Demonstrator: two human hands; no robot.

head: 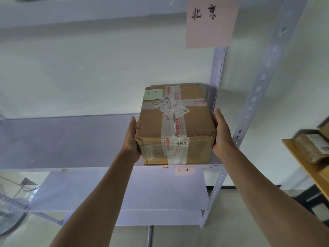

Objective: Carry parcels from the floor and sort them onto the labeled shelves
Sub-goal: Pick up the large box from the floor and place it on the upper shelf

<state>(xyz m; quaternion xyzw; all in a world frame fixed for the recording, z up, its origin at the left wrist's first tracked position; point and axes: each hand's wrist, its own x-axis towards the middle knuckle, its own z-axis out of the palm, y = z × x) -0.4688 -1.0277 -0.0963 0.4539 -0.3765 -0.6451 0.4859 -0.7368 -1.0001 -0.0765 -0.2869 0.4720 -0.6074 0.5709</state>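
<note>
Holding parcel (175, 125) marked 6141, note 北京, shelf sign (211, 20) 北京

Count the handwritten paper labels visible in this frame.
3: a pink sheet on the upper shelf edge, a green note on the box top, a small pink label below the box.

brown parcel (175, 125), pink label (211, 22)

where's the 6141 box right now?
The cardboard box sits at the right end of the shelf under the pink sign, held between left hand and right hand.
</note>
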